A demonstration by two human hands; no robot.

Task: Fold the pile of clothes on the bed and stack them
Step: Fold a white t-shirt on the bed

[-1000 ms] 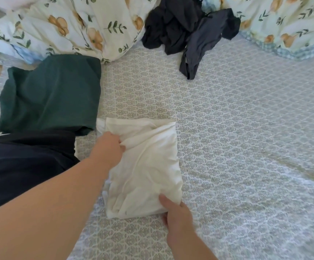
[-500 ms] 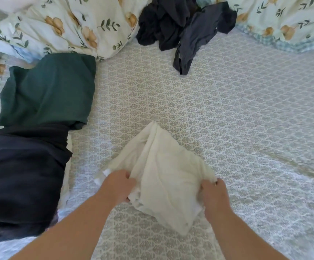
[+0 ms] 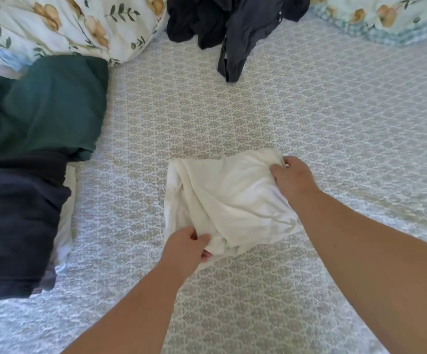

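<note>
1. Centrally, a folded white cotton garment (image 3: 222,200) lies on the grey-and-white patterned bedspread (image 3: 335,111), a rumpled rectangle with creases running across it.
2. Left hand (image 3: 184,249): at 6 o'clock of the white garment, fingers and thumb curled round its near corner, gripping the cloth.
3. Right hand (image 3: 293,181): at 2 o'clock of the white garment, fingers curled into its far right corner, pinching the cloth.
4. Dark green folded garment (image 3: 46,106): at 10 o'clock of the white one, well apart, lying on the bedspread with its near edge against item 5.
5. Navy folded garment (image 3: 16,221): at 9 o'clock, well apart from the white one; a strip of pale cloth (image 3: 65,226) shows along its right edge, whether under it or beside it cannot be told.
6. Unfolded heap of dark navy and black clothes (image 3: 233,26): at 12 o'clock, at the far edge of the view, one piece trailing down toward the middle.
7. Floral duvet with yellow flowers and green leaves (image 3: 67,24): at 11 o'clock, bunched behind the green garment.
8. Second floral bedding piece with a blue checked edge (image 3: 386,19): at 1 o'clock, far corner.
</note>
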